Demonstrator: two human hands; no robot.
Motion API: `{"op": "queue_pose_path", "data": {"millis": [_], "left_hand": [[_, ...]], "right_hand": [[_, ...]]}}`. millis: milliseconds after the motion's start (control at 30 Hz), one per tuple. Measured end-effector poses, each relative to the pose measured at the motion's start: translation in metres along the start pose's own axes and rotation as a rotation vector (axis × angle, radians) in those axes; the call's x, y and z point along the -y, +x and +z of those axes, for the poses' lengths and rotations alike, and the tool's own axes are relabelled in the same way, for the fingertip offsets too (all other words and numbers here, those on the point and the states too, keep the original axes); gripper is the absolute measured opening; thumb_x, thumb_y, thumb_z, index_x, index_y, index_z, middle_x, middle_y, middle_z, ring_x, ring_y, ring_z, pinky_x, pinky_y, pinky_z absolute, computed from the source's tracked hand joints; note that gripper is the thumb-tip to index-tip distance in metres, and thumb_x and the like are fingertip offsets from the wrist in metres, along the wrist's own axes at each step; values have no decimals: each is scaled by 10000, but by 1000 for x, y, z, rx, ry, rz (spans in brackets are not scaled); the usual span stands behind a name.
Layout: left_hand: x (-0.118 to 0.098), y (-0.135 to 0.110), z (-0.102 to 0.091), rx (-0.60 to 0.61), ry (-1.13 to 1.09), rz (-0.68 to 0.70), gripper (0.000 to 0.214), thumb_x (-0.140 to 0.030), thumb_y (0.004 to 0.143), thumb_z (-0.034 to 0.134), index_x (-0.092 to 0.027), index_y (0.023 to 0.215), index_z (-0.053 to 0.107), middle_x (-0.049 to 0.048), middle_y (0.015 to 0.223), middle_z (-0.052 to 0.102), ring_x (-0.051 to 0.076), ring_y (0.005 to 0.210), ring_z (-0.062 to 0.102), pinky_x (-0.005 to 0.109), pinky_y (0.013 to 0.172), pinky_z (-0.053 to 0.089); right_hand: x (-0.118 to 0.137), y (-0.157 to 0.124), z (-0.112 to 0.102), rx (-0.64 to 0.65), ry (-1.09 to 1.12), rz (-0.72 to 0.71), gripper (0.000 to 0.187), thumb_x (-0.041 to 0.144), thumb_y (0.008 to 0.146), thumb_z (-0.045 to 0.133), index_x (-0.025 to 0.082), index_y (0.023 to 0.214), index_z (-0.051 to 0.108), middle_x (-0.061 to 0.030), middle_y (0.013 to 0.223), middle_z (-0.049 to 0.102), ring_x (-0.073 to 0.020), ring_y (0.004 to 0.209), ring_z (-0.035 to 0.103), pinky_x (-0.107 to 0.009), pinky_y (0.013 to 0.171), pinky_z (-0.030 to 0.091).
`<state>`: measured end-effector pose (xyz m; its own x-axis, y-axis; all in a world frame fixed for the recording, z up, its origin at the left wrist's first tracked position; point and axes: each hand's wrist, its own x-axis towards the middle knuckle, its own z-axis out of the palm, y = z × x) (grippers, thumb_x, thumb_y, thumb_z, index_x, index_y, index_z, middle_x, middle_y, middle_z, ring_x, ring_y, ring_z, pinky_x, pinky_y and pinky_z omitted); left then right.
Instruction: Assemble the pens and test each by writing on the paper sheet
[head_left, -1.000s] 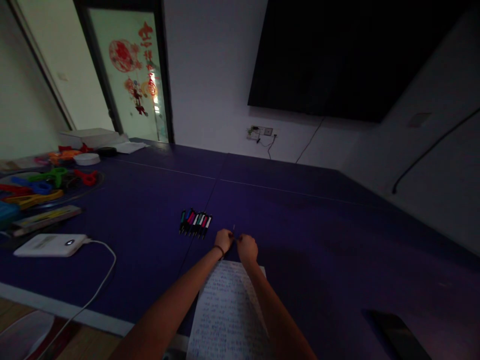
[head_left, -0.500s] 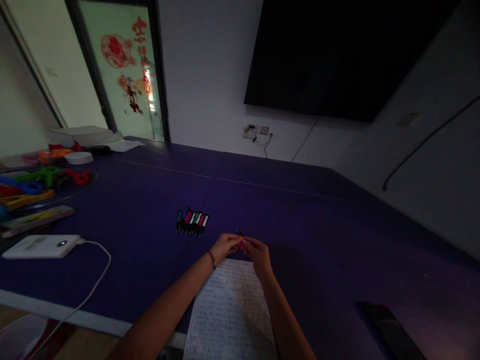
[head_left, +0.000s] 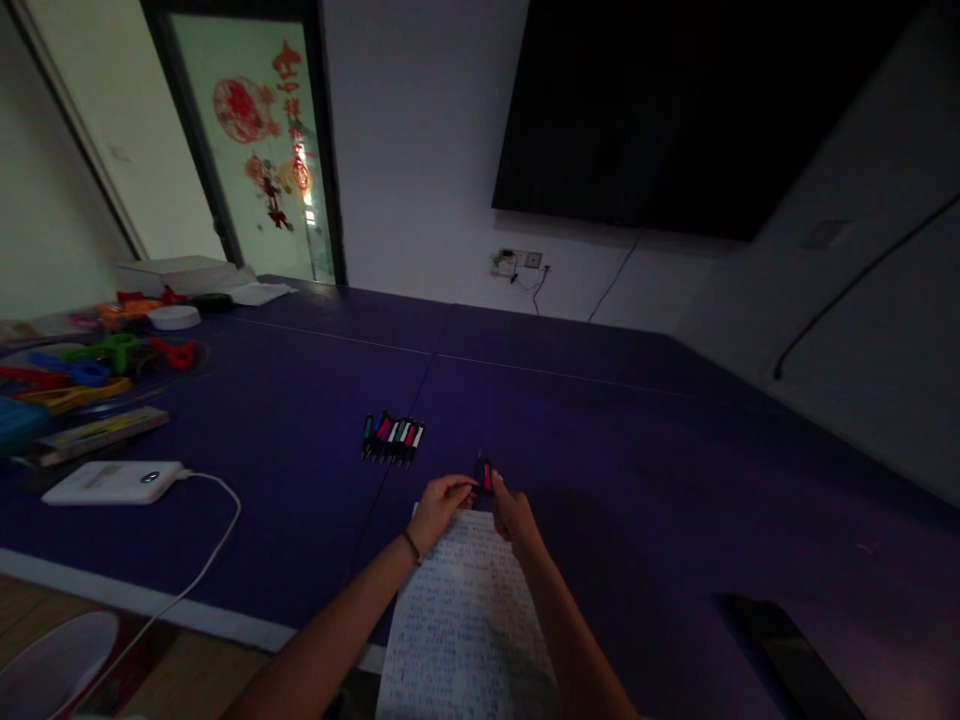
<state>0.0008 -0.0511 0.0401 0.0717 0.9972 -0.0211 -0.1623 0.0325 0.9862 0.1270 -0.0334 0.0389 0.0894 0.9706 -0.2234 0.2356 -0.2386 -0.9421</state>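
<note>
My right hand [head_left: 512,507] is closed, its thumb pressed along a small pink-and-black pen [head_left: 487,474] that stands up from the fingers. My left hand [head_left: 441,508] pinches a thin dark piece just left of that pen; whether this is a separate pen part, I cannot tell in the dim light. A slim dark tip rises beside the pink section. Both hands are over the far edge of a sheet of handwritten paper [head_left: 469,620]. Left of them, several pens [head_left: 393,440] with coloured and white barrels lie side by side in a row.
On the purple table [head_left: 600,470], a white power bank [head_left: 112,483] with a cable lies at left, near a long box [head_left: 105,435] and coloured scissors [head_left: 112,350]. A black phone [head_left: 787,655] lies at front right. A bucket [head_left: 60,665] stands below the table edge.
My hands have drawn slightly apart, exposing more of the pink-and-black pen and the dark piece. My left hand has shifted a little towards me. The view has moved slightly left.
</note>
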Motion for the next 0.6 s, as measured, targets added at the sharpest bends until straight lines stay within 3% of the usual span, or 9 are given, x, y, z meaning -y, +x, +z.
{"op": "queue_pose_path", "data": {"millis": [167, 300, 367, 467, 600], "left_hand": [[7, -9, 3, -37, 336, 175, 180, -303, 759, 439, -174, 657, 511, -30, 526, 450, 103, 522, 417, 228, 546, 334], [18, -17, 5, -53, 389, 264, 253, -331, 748, 452, -184, 545, 415, -25, 535, 402, 105, 554, 379, 231, 567, 309], [23, -20, 8, -60, 238, 177, 294, -374, 740, 453, -183, 528, 382, -36, 511, 356, 91, 508, 341, 220, 509, 285], [27, -20, 12, -50, -167, -139, 326, -409, 746, 423, -188, 535, 311, -68, 469, 262, 55, 397, 224, 194, 392, 170], [26, -21, 9, 132, -575, -478, 341, -331, 755, 437, -183, 516, 243, -93, 444, 189, 19, 349, 100, 167, 355, 57]], "right_hand": [[-2, -1, 4, -77, 139, -129, 487, 540, 662, 431, 226, 329, 266, 51, 272, 262, -62, 256, 240, -219, 289, 158], [-8, -4, 3, -127, -21, -328, 464, 533, 688, 396, 216, 365, 292, 43, 302, 277, -74, 311, 292, -216, 326, 179], [-9, -7, 2, -130, -71, -371, 465, 531, 698, 384, 212, 370, 299, 40, 310, 273, -75, 330, 298, -217, 342, 177], [-11, -16, 2, -147, -135, -444, 464, 513, 721, 372, 203, 382, 299, 37, 338, 287, -71, 358, 295, -216, 371, 190], [-13, -24, 0, -182, -359, -652, 426, 446, 777, 336, 197, 431, 332, 28, 397, 335, -74, 383, 315, -212, 418, 241]]}}
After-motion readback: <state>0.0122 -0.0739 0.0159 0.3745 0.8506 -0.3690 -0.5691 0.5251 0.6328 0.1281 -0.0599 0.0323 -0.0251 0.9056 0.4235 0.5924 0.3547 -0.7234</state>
